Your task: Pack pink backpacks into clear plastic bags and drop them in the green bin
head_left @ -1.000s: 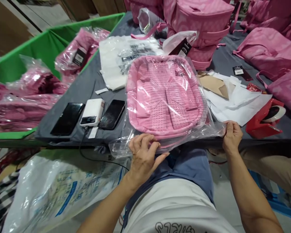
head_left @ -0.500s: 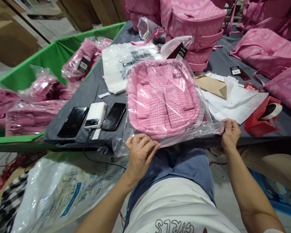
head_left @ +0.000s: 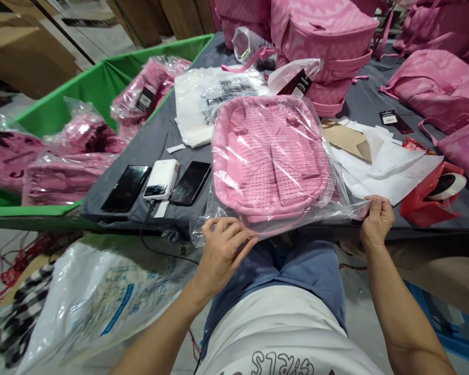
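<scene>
A pink backpack (head_left: 271, 156) lies flat inside a clear plastic bag (head_left: 341, 208) at the table's front edge, its padded, stitched back panel facing up. My left hand (head_left: 224, 245) is closed on the bag's near edge, left of centre, with thumb and fingers pinched together. At the near right corner my right hand (head_left: 377, 221) pinches the same plastic between thumb and curled fingers. Between both hands the loose plastic stretches along the table edge. The backpack's underside is hidden.
To the left lie two black phones (head_left: 125, 188) and a white power bank (head_left: 162, 179) with a cable. A green-sided bin (head_left: 113, 67) holds several bagged pink items. At right stand a red tape dispenser (head_left: 426, 200) and white paper sheets (head_left: 389, 166); pink backpacks (head_left: 322, 36) are stacked behind.
The whole scene has shifted slightly right in view as the head turned. Both hands keep hold of the plastic bag's near edge, with little movement against it.
</scene>
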Demonstrator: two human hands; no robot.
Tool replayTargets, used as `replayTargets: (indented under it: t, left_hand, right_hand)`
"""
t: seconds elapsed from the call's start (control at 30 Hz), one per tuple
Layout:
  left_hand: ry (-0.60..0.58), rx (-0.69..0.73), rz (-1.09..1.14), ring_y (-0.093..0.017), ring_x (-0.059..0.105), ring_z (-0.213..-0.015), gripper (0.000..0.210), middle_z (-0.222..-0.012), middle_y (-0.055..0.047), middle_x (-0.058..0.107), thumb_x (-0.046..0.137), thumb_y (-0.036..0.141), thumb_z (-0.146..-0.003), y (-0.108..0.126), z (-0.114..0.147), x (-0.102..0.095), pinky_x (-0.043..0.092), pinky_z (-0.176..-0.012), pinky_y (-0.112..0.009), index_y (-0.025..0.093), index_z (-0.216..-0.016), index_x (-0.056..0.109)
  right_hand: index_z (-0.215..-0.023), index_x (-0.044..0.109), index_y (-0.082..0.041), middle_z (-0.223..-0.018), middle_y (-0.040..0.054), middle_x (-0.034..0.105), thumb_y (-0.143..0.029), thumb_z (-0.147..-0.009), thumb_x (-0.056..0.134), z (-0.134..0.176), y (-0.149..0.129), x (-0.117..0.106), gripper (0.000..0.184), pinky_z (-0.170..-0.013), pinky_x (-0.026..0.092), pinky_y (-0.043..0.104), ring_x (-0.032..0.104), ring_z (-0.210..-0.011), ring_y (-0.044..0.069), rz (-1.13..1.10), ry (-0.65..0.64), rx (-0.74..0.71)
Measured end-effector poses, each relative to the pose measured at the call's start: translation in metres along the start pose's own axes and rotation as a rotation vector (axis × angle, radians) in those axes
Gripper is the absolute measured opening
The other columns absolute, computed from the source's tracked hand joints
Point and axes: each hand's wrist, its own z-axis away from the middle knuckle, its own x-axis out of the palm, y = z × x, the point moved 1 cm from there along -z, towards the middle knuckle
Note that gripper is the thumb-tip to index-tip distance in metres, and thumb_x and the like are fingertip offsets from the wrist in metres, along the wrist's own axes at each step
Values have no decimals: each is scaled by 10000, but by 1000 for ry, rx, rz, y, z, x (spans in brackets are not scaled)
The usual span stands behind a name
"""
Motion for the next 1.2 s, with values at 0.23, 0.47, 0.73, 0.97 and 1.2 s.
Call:
replayTargets:
  t: [0.23, 0.47, 0.73, 0.97, 1.2]
  left_hand:
    - [11, -100, -129, -237, 628, -832, 369, -834, -32, 704, 634, 448, -997, -1, 3, 6, 353, -926, -430, 135, -1193, 644]
    - [20, -52, -115, -241, 594, -938, 131, -861, -31, 671, 670, 261, -976, 2, 7, 6, 327, -936, -430, 197, -863, 686]
    - [186, -199, -197, -344, 527, -1310, 327, -1395, -171, 604, 692, 375, -959, -19, 27, -17, 323, -1072, -505, 208, -1237, 654]
    - [232, -534, 308, -269, 688, -1011, 450, -1003, -64, 775, 736, 630, -846, -67, 54, -22, 501, -967, -425, 240, -1069, 751]
    - [657, -838, 460, -155, 551, -489, 456, -513, 14, 607, 637, 613, -872, -77, 49, 17, 464, -539, -285, 208, -667, 685]
  right_hand:
    - [-813, 599, -210, -477, -88, 410, -718, -906, 579, -2, -3, 3, 517, -454, 301, 260, 388, -410, 112, -16, 24, -33]
    - [-811, 612, -209, -456, -92, 425, -731, -881, 604, -6, -7, 4, 527, -447, 319, 269, 392, -391, 118, -47, 7, -42]
    - [-784, 619, -236, -438, -78, 420, -740, -857, 628, -6, -9, 4, 509, -437, 328, 303, 389, -375, 149, -45, 31, -65]
    - [-796, 629, -252, -451, -60, 424, -713, -889, 597, -6, -4, 3, 472, -453, 343, 327, 401, -395, 170, 4, 56, -77]
    - [-786, 592, -204, -489, -79, 413, -784, -879, 541, -3, -3, 9, 590, -438, 291, 259, 385, -413, 109, 145, 14, -36]
